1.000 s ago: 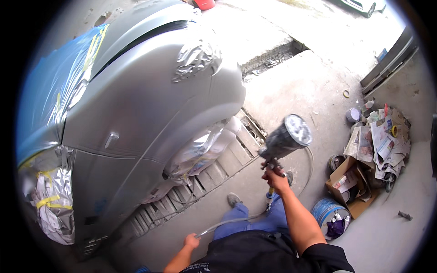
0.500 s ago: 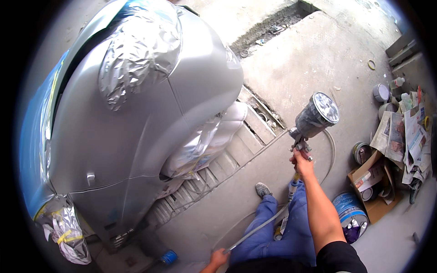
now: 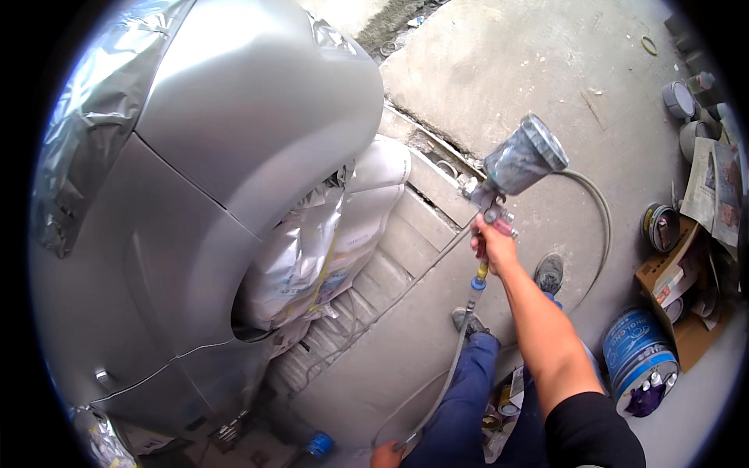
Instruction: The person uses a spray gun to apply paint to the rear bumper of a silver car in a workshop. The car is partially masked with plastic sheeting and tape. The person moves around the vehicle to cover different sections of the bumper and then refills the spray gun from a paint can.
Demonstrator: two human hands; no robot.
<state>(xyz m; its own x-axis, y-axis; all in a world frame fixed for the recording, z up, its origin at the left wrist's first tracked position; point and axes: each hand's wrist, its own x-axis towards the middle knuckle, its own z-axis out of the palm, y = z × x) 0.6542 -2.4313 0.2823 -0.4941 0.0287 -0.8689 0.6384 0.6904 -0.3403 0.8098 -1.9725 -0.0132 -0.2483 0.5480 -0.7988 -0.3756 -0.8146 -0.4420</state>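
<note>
My right hand (image 3: 495, 246) is wrapped round the handle of a spray gun (image 3: 521, 160), whose paint-smeared cup tilts up and to the right. The gun points left toward a silver-grey car body (image 3: 211, 86) and is apart from it. From the gun's handle an air hose (image 3: 452, 366) runs down to my left hand (image 3: 385, 455), which is closed round it at the lower edge and partly cut off. Plastic and foil masking (image 3: 312, 257) covers the wheel area. More foil (image 3: 94, 132) covers part of the car at the far left.
Slatted covers (image 3: 382, 269) line a floor channel beside the car. The hose loops (image 3: 605, 210) across the concrete on the right. A blue paint bucket (image 3: 636, 351), a cardboard box (image 3: 690, 312), newspapers (image 3: 714, 187) and several tins stand along the right. A blue can (image 3: 319, 444) is near the bottom.
My view has shifted, so the car's rounded corner and masked wheel area appear nearer. The spray gun has moved up and left in view, still in my right hand. Both my shoes now show.
</note>
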